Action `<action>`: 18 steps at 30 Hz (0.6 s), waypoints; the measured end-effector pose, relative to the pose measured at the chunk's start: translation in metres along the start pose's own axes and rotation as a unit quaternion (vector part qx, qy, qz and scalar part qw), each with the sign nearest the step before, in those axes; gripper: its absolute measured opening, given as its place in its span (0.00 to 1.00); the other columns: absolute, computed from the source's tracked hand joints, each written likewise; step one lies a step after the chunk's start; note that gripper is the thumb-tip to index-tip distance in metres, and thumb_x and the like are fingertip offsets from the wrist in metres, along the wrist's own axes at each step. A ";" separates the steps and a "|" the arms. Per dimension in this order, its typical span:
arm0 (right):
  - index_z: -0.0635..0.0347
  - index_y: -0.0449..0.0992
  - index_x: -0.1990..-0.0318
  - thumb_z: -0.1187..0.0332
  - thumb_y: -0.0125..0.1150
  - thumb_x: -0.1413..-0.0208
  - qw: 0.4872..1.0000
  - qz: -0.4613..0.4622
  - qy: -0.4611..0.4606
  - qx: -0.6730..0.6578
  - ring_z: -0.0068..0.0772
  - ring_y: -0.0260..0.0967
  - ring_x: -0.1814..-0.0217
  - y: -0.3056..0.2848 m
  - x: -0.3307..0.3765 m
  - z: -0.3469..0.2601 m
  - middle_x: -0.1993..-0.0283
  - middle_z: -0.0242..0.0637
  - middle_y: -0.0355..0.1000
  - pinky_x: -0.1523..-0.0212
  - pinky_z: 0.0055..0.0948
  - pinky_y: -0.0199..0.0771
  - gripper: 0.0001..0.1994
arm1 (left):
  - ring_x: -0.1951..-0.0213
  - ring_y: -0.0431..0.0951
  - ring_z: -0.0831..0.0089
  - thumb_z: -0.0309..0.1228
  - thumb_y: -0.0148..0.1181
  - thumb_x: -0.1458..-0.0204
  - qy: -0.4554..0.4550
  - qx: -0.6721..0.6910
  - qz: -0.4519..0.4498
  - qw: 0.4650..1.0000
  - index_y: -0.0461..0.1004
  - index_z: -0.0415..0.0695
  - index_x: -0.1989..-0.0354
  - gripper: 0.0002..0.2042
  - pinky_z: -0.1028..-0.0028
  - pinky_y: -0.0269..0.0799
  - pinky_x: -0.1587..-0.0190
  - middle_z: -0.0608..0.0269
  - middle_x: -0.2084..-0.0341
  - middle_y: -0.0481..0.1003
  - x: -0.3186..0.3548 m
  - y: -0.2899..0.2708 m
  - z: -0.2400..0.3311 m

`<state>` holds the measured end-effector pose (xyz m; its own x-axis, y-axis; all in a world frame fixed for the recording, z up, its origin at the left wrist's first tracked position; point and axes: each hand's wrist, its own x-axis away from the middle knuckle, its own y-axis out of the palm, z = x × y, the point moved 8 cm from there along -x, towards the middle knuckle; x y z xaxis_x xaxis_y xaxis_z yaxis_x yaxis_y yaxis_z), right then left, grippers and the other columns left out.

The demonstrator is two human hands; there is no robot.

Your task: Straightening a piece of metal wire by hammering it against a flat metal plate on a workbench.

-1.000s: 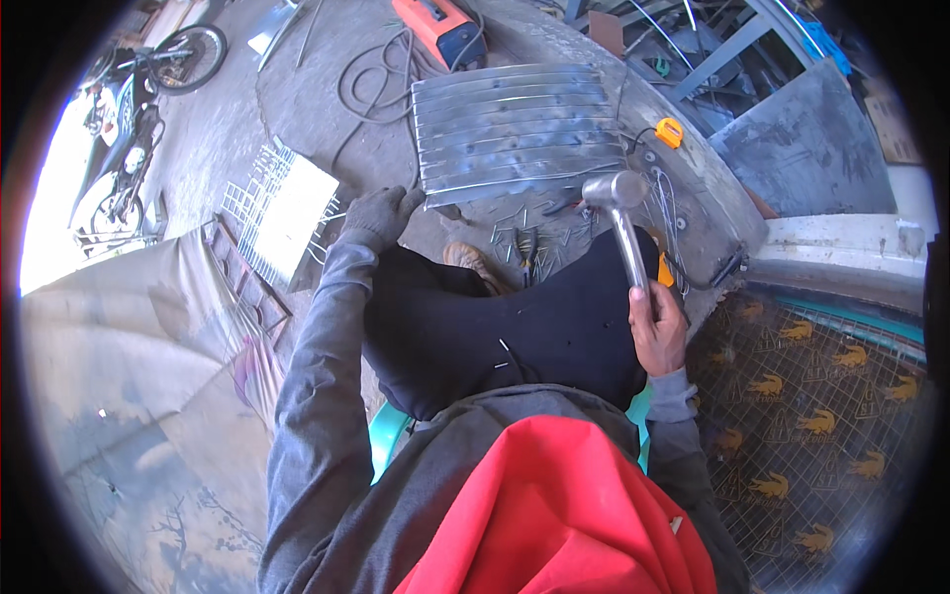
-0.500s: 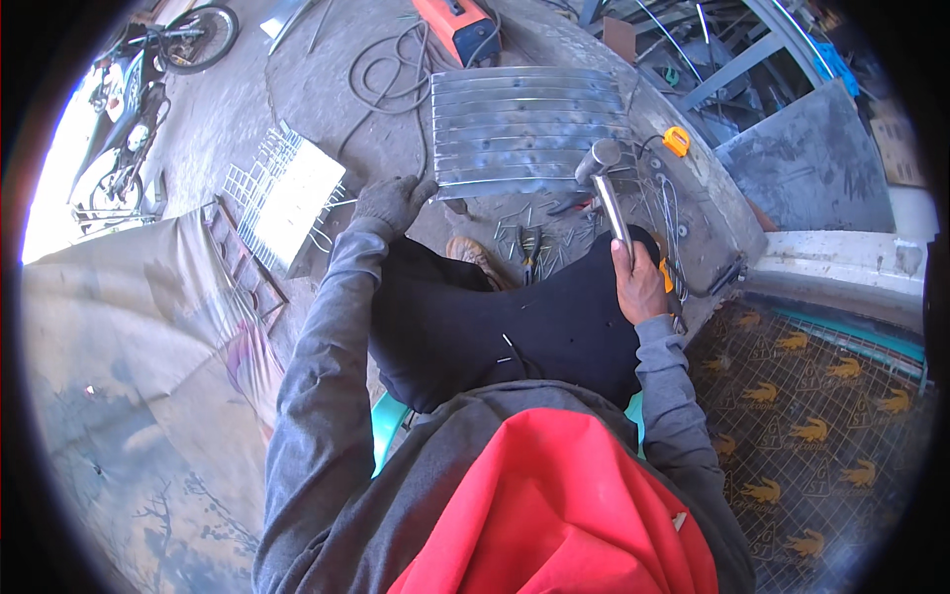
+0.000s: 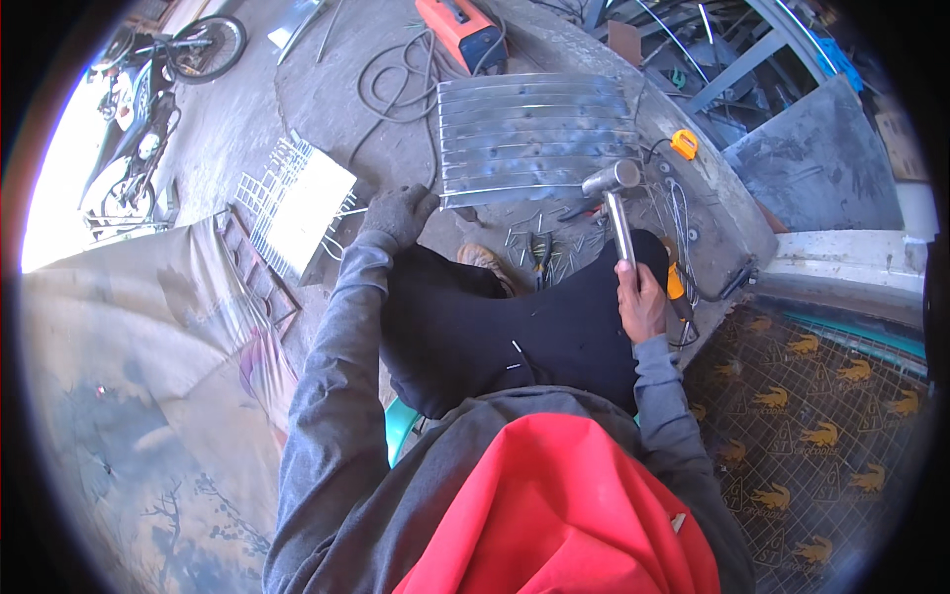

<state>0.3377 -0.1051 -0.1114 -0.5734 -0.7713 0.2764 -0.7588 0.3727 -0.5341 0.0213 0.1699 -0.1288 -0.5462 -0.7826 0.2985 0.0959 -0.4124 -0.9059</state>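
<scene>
At the far left of the frame, a motorcycle (image 3: pixel 139 119) stands in the upper part, above a draped printed tarpaulin (image 3: pixel 148 356). Right of these, a white sheet (image 3: pixel 315 203) lies over a wire grid (image 3: pixel 265 188). Next comes the left hand (image 3: pixel 396 218), in a grey glove, left of centre; its fingers are bent, the tips just beside the lower-left corner of the slatted metal panel. Whether they grip anything I cannot tell. A looped cable (image 3: pixel 368 89) lies above that hand, near an orange welding machine (image 3: pixel 461 38) at the top. The slatted metal panel (image 3: pixel 534 139) lies flat on the concrete floor in the upper centre, with pliers (image 3: pixel 541 262) and scattered thin metal rods (image 3: pixel 566 255) below it. Right of centre, the bare right hand (image 3: pixel 643 302) has its fingers closed around the handle of a steel hammer (image 3: pixel 617 216), head raised upward in the frame near the panel's lower-right corner. Farther right sits a yellow tape measure (image 3: pixel 684 145).
</scene>
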 end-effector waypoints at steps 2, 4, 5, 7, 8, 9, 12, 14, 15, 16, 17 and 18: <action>0.63 0.73 0.65 0.46 0.50 0.34 1.000 0.017 -0.013 0.006 0.44 0.68 0.77 -0.006 0.000 -0.003 0.79 0.44 0.66 0.70 0.41 0.66 0.25 | 0.50 0.76 0.46 0.49 0.47 0.37 0.006 -0.002 0.019 1.000 0.76 0.44 0.51 0.21 0.52 0.68 0.46 0.46 0.54 0.77 -0.007 0.007 -0.003; 0.64 0.73 0.65 0.47 0.51 0.34 0.999 0.046 -0.024 0.008 0.44 0.68 0.76 -0.013 0.003 -0.008 0.79 0.43 0.66 0.70 0.42 0.66 0.25 | 0.52 0.75 0.42 0.49 0.46 0.36 0.044 -0.004 0.053 0.998 0.75 0.40 0.55 0.22 0.51 0.67 0.46 0.44 0.56 0.77 -0.009 0.011 -0.005; 0.64 0.73 0.65 0.47 0.51 0.34 0.999 0.048 -0.019 0.005 0.44 0.68 0.76 -0.013 0.004 -0.009 0.79 0.43 0.66 0.70 0.42 0.66 0.25 | 0.52 0.75 0.42 0.49 0.46 0.36 0.047 -0.008 0.049 0.998 0.75 0.40 0.55 0.22 0.51 0.67 0.46 0.44 0.56 0.77 -0.008 0.014 -0.009; 0.64 0.73 0.65 0.47 0.51 0.34 0.996 0.086 -0.033 0.003 0.45 0.68 0.77 -0.021 0.004 -0.010 0.79 0.43 0.66 0.70 0.42 0.66 0.24 | 0.52 0.75 0.42 0.49 0.45 0.36 0.038 -0.022 0.033 0.998 0.75 0.40 0.57 0.22 0.50 0.67 0.48 0.43 0.57 0.77 -0.008 0.019 -0.008; 0.64 0.73 0.65 0.47 0.51 0.34 0.995 0.092 -0.026 -0.002 0.45 0.68 0.77 -0.022 0.002 -0.007 0.79 0.43 0.66 0.70 0.42 0.66 0.24 | 0.52 0.75 0.42 0.49 0.45 0.36 0.045 -0.028 0.029 0.998 0.75 0.40 0.57 0.22 0.50 0.67 0.48 0.43 0.57 0.77 -0.008 0.019 -0.007; 0.63 0.72 0.65 0.47 0.51 0.34 0.995 0.092 -0.024 0.007 0.49 0.69 0.75 -0.022 -0.002 -0.005 0.79 0.45 0.67 0.70 0.43 0.66 0.24 | 0.51 0.74 0.42 0.49 0.45 0.36 0.041 -0.015 0.026 0.999 0.75 0.40 0.58 0.22 0.49 0.67 0.48 0.42 0.57 0.76 -0.010 0.019 -0.007; 0.62 0.72 0.65 0.46 0.51 0.34 0.996 0.087 -0.016 0.024 0.57 0.70 0.73 -0.025 -0.013 0.000 0.77 0.49 0.68 0.69 0.47 0.66 0.24 | 0.52 0.74 0.42 0.49 0.45 0.36 0.029 -0.008 0.029 0.999 0.74 0.40 0.58 0.23 0.49 0.68 0.49 0.42 0.57 0.76 -0.012 0.013 -0.001; 0.60 0.69 0.64 0.45 0.50 0.34 0.996 0.066 -0.020 0.060 0.66 0.71 0.67 -0.024 -0.016 -0.007 0.75 0.54 0.71 0.69 0.53 0.67 0.23 | 0.51 0.74 0.43 0.49 0.44 0.36 0.005 -0.020 0.043 0.999 0.74 0.43 0.56 0.21 0.50 0.68 0.49 0.45 0.56 0.76 -0.009 0.009 -0.002; 0.60 0.69 0.64 0.45 0.50 0.34 0.996 0.073 -0.012 0.050 0.66 0.71 0.67 -0.026 -0.016 -0.008 0.75 0.54 0.71 0.69 0.53 0.67 0.23 | 0.51 0.74 0.43 0.49 0.44 0.36 0.014 -0.031 0.040 0.999 0.74 0.43 0.56 0.21 0.50 0.68 0.49 0.45 0.56 0.76 -0.008 0.006 0.003; 0.59 0.69 0.63 0.45 0.49 0.34 0.997 0.063 -0.005 0.047 0.66 0.71 0.66 -0.026 -0.017 -0.007 0.74 0.55 0.71 0.68 0.54 0.67 0.23 | 0.50 0.73 0.45 0.48 0.43 0.35 0.030 -0.044 0.027 0.998 0.74 0.46 0.55 0.20 0.51 0.68 0.49 0.48 0.54 0.75 -0.007 0.005 0.011; 0.58 0.69 0.63 0.45 0.49 0.34 0.998 0.053 0.001 0.045 0.67 0.71 0.65 -0.026 -0.017 -0.005 0.73 0.56 0.72 0.68 0.55 0.67 0.23 | 0.48 0.72 0.47 0.48 0.43 0.35 0.045 -0.057 0.014 0.997 0.75 0.48 0.55 0.19 0.51 0.68 0.48 0.50 0.52 0.75 -0.007 0.004 0.017; 0.58 0.69 0.63 0.45 0.49 0.34 0.998 0.060 0.006 0.036 0.67 0.71 0.65 -0.027 -0.017 -0.003 0.73 0.56 0.72 0.68 0.55 0.67 0.23 | 0.46 0.71 0.50 0.47 0.43 0.35 0.048 -0.083 0.003 0.995 0.75 0.54 0.53 0.17 0.54 0.67 0.46 0.55 0.50 0.74 -0.008 0.004 0.016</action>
<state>0.3671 -0.1009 -0.0990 -0.6626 -0.7170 0.2163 -0.6606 0.4234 -0.6199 0.0395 0.1672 -0.1296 -0.6232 -0.7340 0.2699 -0.0347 -0.3188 -0.9472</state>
